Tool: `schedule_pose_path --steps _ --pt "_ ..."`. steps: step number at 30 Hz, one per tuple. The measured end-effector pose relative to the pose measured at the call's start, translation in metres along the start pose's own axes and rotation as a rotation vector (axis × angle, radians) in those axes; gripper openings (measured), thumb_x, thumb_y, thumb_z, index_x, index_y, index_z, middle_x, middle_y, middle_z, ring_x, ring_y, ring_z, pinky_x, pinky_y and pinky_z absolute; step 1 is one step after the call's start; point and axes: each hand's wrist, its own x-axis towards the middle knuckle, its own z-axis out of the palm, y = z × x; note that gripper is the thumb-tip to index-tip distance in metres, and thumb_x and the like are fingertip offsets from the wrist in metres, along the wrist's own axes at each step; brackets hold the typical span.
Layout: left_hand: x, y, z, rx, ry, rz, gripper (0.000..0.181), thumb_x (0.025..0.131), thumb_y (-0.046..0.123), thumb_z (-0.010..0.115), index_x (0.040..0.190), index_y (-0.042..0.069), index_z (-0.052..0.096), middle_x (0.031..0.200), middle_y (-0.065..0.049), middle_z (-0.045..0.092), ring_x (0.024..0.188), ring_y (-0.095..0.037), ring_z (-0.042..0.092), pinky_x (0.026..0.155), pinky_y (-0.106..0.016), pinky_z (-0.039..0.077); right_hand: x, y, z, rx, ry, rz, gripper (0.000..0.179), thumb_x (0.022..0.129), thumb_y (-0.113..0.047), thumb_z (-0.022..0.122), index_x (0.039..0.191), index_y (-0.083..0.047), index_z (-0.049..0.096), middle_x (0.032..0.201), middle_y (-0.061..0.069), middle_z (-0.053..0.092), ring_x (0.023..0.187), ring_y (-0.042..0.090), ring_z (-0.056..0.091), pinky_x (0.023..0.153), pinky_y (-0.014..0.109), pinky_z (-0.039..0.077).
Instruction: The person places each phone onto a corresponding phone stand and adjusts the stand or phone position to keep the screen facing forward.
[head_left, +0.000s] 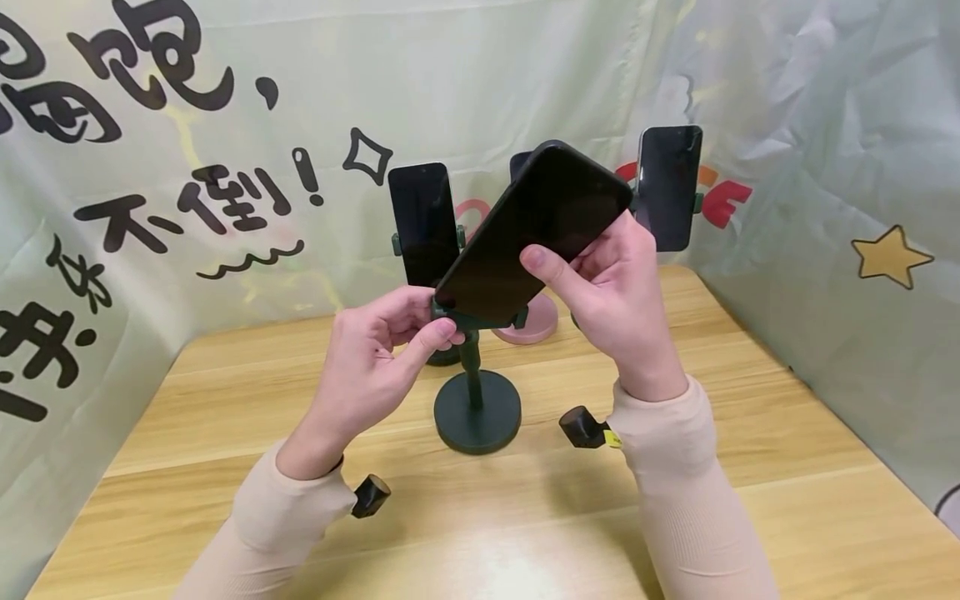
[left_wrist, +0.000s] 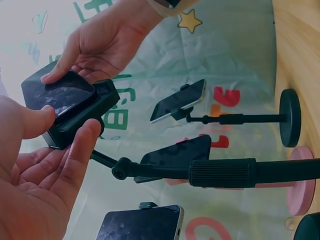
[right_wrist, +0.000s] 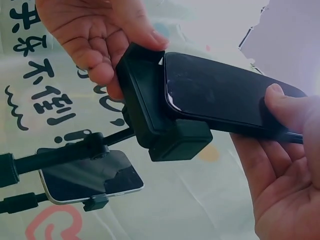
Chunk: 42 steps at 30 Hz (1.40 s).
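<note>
My right hand (head_left: 618, 312) grips a black phone (head_left: 536, 229), thumb on the screen and fingers behind it. Tilted, the phone sits with its lower end at the dark green clamp (right_wrist: 142, 97) of a phone stand. In the right wrist view, that end lies between the clamp's two jaws. My left hand (head_left: 367, 367) holds the clamp by its left side, thumb in front and fingers behind, as the left wrist view (left_wrist: 60, 145) shows too. Below, the stand's round base (head_left: 477, 417) rests on the wooden table.
Behind stand other phone stands with phones: one phone (head_left: 422, 218) at back left, another phone (head_left: 670, 187) at back right. A third, with a pink base (head_left: 529, 321), is partly hidden by the held phone. A printed cloth backdrop (head_left: 825, 125) surrounds the table (head_left: 225, 392).
</note>
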Motion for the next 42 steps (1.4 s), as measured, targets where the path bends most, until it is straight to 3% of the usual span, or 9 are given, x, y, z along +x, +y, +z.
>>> schedule_pose_path --steps 10,25,31,34,39,42 --pt "0.000 -0.001 0.001 -0.074 0.022 0.023 0.021 0.094 -0.008 0.076 0.115 -0.002 0.075 0.087 -0.013 0.077 0.079 -0.015 0.078 0.081 -0.033 0.067 0.005 -0.009 -0.002 -0.084 -0.021 -0.024 0.037 0.092 0.001 0.082 0.124 0.007 0.064 0.105 -0.002 0.079 0.074 0.017 0.073 0.054 0.024 0.054" --pt "0.002 -0.005 0.000 -0.107 0.038 0.050 0.019 0.096 -0.006 0.075 0.114 -0.003 0.075 0.088 -0.014 0.078 0.080 -0.016 0.078 0.080 -0.033 0.067 0.016 -0.018 -0.008 -0.177 -0.113 0.039 0.045 0.089 0.009 0.080 0.131 0.003 0.065 0.111 0.008 0.078 0.083 0.019 0.078 0.062 0.025 0.061" --pt "0.003 -0.005 0.001 -0.118 0.044 0.066 0.019 0.095 -0.006 0.076 0.114 -0.004 0.075 0.088 -0.015 0.078 0.079 -0.016 0.078 0.079 -0.033 0.067 0.019 -0.023 -0.008 -0.195 -0.170 0.122 0.043 0.090 0.010 0.079 0.131 0.004 0.066 0.107 0.005 0.079 0.080 0.020 0.078 0.062 0.025 0.061" --pt "0.003 -0.006 0.002 -0.119 0.048 0.058 0.018 0.095 -0.006 0.076 0.113 -0.004 0.075 0.089 -0.015 0.078 0.079 -0.016 0.078 0.079 -0.034 0.067 0.021 -0.024 -0.006 -0.196 -0.221 0.175 0.041 0.093 0.005 0.078 0.132 0.002 0.065 0.103 0.009 0.080 0.071 0.022 0.079 0.060 0.027 0.061" --pt "-0.003 -0.009 0.003 -0.108 0.052 0.039 0.018 0.095 -0.006 0.076 0.113 -0.003 0.075 0.090 -0.014 0.079 0.080 -0.016 0.079 0.080 -0.034 0.067 0.020 -0.018 -0.005 -0.180 -0.273 0.271 0.040 0.095 0.003 0.077 0.132 0.001 0.063 0.102 0.010 0.079 0.071 0.025 0.080 0.064 0.030 0.064" --pt "-0.005 -0.012 0.004 -0.095 0.066 0.040 0.020 0.094 -0.008 0.076 0.113 -0.004 0.076 0.087 -0.015 0.078 0.078 -0.014 0.078 0.078 -0.031 0.067 0.016 -0.014 -0.004 -0.174 -0.302 0.314 0.040 0.094 0.003 0.078 0.131 0.000 0.063 0.099 0.010 0.079 0.066 0.024 0.078 0.059 0.033 0.063"
